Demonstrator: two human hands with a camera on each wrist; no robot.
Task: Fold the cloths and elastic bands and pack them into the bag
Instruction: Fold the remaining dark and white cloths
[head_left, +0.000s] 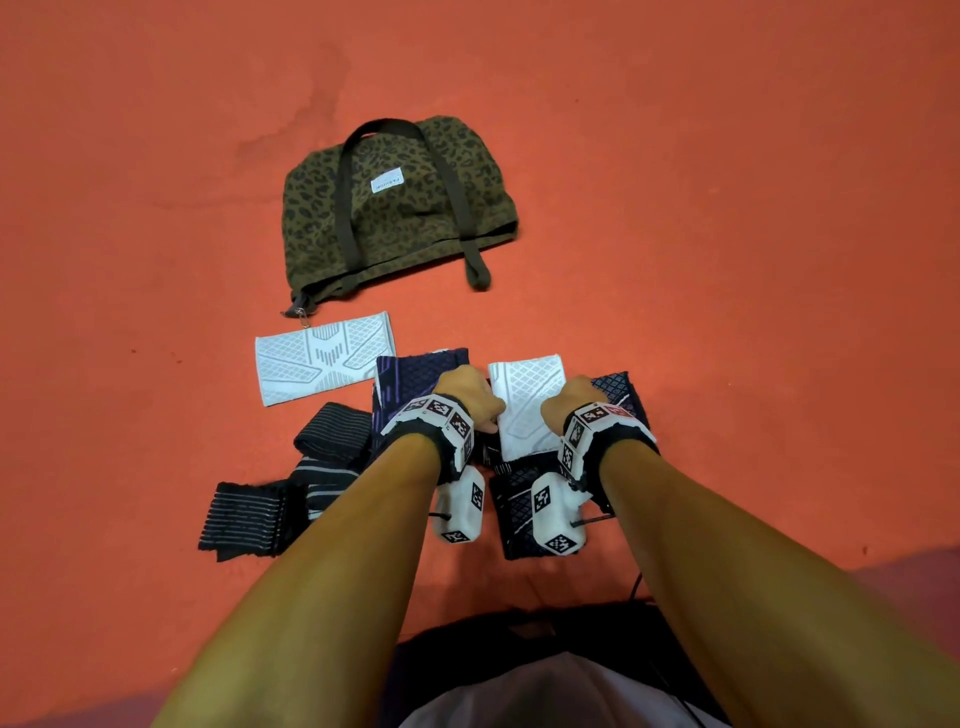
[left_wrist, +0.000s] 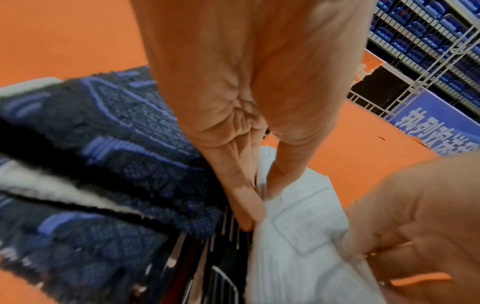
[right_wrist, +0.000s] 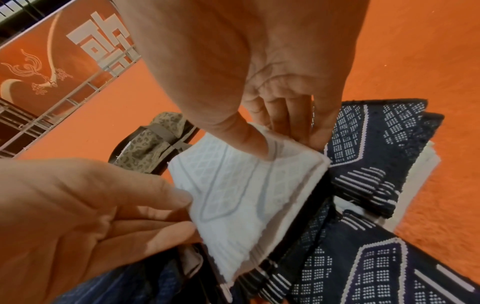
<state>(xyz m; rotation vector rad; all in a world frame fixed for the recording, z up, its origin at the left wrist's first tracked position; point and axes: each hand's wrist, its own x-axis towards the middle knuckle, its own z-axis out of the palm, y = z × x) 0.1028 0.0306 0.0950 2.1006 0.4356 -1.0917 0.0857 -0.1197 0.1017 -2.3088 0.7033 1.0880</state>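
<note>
Both hands pinch the white cloth (head_left: 527, 410), left hand (head_left: 470, 397) and right hand (head_left: 569, 405) on opposite edges, probably to keep the fold square. It's above the dark cloths (head_left: 415, 376); bag (head_left: 395, 208) waits beyond.

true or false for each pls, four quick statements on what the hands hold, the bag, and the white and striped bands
1. Both hands hold one folded white cloth. True: the left hand and right hand pinch its opposite edges.
2. The leopard-print bag lies beyond the cloths. True.
3. The other white cloth is inside the bag. False: it lies flat on the orange floor just in front of the bag.
4. The left hand grips the black striped bands. False: they lie untouched beside the left forearm.
</note>
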